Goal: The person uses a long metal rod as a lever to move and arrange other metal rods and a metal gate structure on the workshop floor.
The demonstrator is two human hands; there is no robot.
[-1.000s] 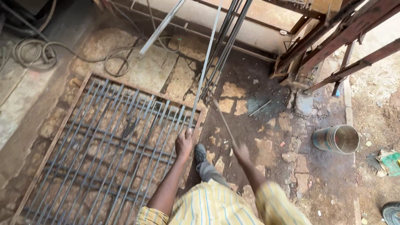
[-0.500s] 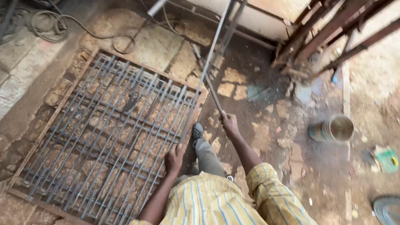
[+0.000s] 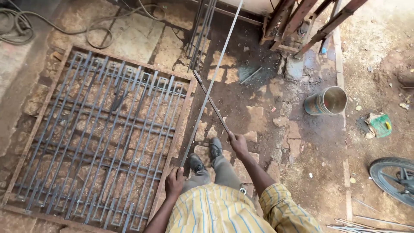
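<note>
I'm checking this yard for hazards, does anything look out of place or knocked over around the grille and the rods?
The metal can lies tipped on its side on the dirt right of the right hand, its open mouth showing. A crumpled green wrapper lies loose beside it. The window grille lies flat, and nothing on it looks bent.

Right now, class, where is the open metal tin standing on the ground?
In the head view, the metal tin stands on the dirt at the right, beyond the right hand, near the green scrap and below the leaning rusty frames.
</note>
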